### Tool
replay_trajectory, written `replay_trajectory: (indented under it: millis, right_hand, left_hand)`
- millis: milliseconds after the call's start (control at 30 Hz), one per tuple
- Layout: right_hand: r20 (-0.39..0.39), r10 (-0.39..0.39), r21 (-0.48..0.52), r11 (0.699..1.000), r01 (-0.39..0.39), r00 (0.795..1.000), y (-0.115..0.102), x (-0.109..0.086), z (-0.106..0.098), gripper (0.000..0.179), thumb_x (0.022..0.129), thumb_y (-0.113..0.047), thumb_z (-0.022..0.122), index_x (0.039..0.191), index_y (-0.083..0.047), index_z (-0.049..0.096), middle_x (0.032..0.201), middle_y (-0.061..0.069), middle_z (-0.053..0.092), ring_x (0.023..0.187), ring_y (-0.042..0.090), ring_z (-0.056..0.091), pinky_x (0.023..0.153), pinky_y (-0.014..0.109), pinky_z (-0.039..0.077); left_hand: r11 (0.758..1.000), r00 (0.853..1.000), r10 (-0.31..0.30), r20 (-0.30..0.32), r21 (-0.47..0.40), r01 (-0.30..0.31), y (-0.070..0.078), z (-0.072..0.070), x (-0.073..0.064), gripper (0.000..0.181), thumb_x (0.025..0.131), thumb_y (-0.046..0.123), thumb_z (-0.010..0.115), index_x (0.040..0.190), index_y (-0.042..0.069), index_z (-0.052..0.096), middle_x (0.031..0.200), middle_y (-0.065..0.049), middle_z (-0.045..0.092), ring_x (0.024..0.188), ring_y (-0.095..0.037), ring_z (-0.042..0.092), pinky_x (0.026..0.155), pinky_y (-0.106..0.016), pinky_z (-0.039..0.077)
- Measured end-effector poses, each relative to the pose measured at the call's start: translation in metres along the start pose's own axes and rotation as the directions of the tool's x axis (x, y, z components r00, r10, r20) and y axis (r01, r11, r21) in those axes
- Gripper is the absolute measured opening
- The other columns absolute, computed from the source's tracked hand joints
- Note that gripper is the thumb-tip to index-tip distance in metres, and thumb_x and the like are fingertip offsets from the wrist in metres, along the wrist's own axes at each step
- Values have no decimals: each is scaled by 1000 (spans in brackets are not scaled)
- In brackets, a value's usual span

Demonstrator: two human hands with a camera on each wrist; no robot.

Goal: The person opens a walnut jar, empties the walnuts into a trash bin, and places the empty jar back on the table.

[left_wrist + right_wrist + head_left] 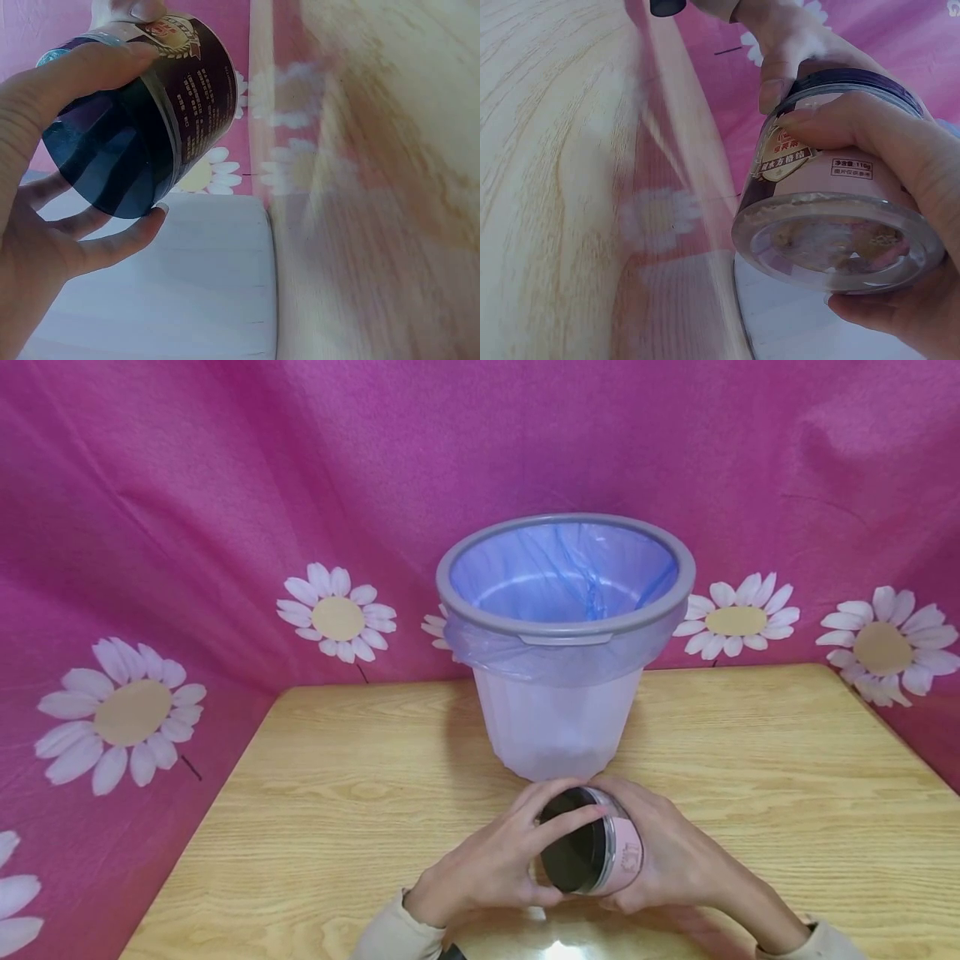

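Both hands hold a round clear jar (627, 858) above the table, tilted on its side in front of the bin. Its dark lid (573, 852) faces left; a pink and dark label with printing wraps the body. My left hand (491, 856) grips the lid, fingers spread over its edge and top. My right hand (671, 847) curls round the jar's body near the base. In the right wrist view the clear jar base (840, 244) faces the camera, with blurry light and brownish contents behind it. The left wrist view shows the lid (112, 150) between thumb and fingers.
Just beyond the hands stands a whitish bin (558, 718) with a grey rim (566, 628) and a blue plastic liner (540, 581). The wooden table (360, 777) backs onto a pink curtain (360, 460) printed with white daisies.
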State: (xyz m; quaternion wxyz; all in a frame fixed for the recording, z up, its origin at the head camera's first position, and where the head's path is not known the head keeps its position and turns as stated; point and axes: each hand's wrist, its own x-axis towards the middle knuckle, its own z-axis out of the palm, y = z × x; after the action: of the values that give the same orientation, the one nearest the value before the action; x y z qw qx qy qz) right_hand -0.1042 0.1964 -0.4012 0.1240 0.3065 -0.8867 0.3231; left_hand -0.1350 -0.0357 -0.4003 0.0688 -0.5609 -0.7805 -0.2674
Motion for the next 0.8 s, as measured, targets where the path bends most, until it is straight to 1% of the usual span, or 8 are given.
replay_trajectory:
  millis: [67, 200, 367, 467, 600, 733, 800]
  right_hand:
    - [4, 4, 4, 1000, -4, 1000, 0, 0, 0, 109, 39, -33, 95, 134, -16, 46, 121, -14, 55, 98, 5, 58, 82, 29, 53]
    - [5, 8, 8, 1000, -8, 1000, 0, 0, 0, 111, 39, -32, 95, 137, -16, 45, 122, -13, 55, 98, 6, 58, 81, 29, 53]
    - [-6, 3, -16, 1000, -3, 1000, 0, -1, 0, 109, 38, -34, 95, 133, -12, 46, 118, -12, 56, 95, 5, 57, 78, 29, 54]
    - [-8, -1, -21, 1000, 1, 1000, 1, -1, 1, 108, 37, -34, 95, 132, -12, 47, 117, -12, 56, 95, 6, 57, 78, 29, 54]
    - [1, 8, -8, 1000, -8, 1000, 1, -1, 1, 108, 37, -33, 95, 132, -14, 47, 117, -13, 56, 94, 5, 57, 77, 29, 53]
    - [9, 7, 4, 1000, -7, 1000, 1, -1, 1, 108, 38, -32, 95, 133, -16, 46, 119, -13, 56, 95, 5, 57, 79, 28, 53]
    - [10, 1, 7, 1000, -1, 1000, 1, 0, 1, 110, 38, -32, 94, 135, -16, 45, 120, -12, 56, 96, 5, 58, 79, 29, 53]
  left_hand:
    - [1000, 1000, -1, -8, 11, 1, 0, 0, 0, 103, 67, 27, 89, 149, 25, 28, 154, -6, 20, 138, -19, 24, 109, -26, 36]
    - [998, 999, 37, -28, 53, -35, -1, 1, 1, 103, 66, 26, 88, 149, 22, 28, 154, -9, 20, 139, -21, 25, 110, -27, 35]
    - [996, 998, 60, -14, 60, -59, -2, -1, 2, 98, 68, 22, 87, 149, 23, 31, 156, -5, 21, 141, -19, 22, 113, -25, 28]
    - [996, 998, 65, -14, 68, -64, -2, -2, 3, 97, 68, 24, 88, 148, 22, 32, 156, -4, 23, 141, -19, 23, 114, -25, 27]
    - [997, 999, 51, -13, 58, -50, -2, -1, 2, 99, 68, 28, 88, 148, 22, 31, 155, -5, 24, 140, -19, 25, 113, -26, 29]
    - [998, 1000, 27, -3, 48, -26, -2, 1, 1, 101, 67, 31, 88, 149, 24, 29, 154, -5, 21, 139, -19, 25, 111, -29, 33]
    - [998, 999, 34, -4, 47, -33, -2, 1, 1, 101, 67, 31, 88, 149, 24, 29, 154, -7, 19, 139, -21, 24, 111, -30, 34]
